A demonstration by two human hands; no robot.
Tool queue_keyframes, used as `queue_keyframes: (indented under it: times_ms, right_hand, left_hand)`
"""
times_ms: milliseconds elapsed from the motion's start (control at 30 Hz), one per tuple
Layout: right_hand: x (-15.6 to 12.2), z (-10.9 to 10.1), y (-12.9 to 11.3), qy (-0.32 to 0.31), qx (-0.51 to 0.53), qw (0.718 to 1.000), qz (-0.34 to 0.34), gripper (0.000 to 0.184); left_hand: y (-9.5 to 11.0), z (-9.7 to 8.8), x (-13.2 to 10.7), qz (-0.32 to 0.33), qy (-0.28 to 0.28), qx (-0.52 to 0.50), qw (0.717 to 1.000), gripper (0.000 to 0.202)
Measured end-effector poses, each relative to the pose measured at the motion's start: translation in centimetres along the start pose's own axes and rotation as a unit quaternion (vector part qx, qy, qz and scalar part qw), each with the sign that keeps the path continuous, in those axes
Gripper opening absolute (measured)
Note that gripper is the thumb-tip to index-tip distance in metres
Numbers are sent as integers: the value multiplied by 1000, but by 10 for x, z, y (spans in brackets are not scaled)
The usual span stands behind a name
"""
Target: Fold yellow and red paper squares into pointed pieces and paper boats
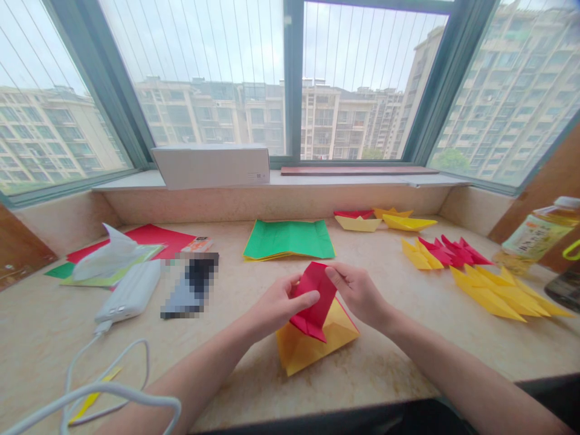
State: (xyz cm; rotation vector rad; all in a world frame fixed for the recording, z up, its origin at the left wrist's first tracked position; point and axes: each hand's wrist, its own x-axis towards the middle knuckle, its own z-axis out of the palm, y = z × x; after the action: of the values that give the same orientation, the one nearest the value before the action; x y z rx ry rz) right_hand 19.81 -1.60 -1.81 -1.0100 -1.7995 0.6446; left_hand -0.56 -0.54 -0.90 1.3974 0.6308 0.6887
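Note:
A folded sheet of red paper point(312, 302) is held up between my two hands, its creases showing near the lower end. My left hand point(287, 302) grips its left side, thumb lying across the front. At the upper right edge, my right hand point(357, 293) pinches the same paper between thumb and fingers. Beneath it a creased yellow sheet point(317, 347) lies on the counter, with a red edge showing along its right side. Beyond the hands rests a stack of green paper point(290, 238) with yellow sheets under it.
On the right are folded yellow paper shapes point(507, 293), red ones point(453, 251), paper boats point(408, 223) and a bottle point(539, 232). To the left lie a tissue pack point(106, 257), a white power bank point(129, 293), a blurred phone point(193, 287) and a looping cable point(113, 389).

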Motion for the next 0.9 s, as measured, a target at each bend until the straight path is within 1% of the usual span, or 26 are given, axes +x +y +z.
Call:
queue_keyframes:
  times_ms: [133,233,300,367,467,733,900]
  right_hand:
    - [-1,3,0,14,8,1000,11,31]
    - [-1,0,0,19,8,1000,18,30]
    - [0,-4,0,20,-8,1000,-1,25]
    - [2,-9,0,25,-42,998,-35,19]
    - [4,-14,1,28,-82,994,-65,18]
    - [4,-15,4,34,-111,991,-73,27]
    - [4,-17,2,49,-107,990,-83,21]
  left_hand:
    - [-2,0,1,-12,18,12,1000,42]
    - [-6,-2,3,-14,29,12,999,38]
    - [-7,-4,3,-10,38,9,999,37]
    - [-7,-6,4,-5,47,3,999,37]
    - [-6,-6,3,5,53,-5,999,38]
    - [-3,-3,2,9,59,-9,998,39]
    - [-3,-3,2,14,63,-21,998,41]
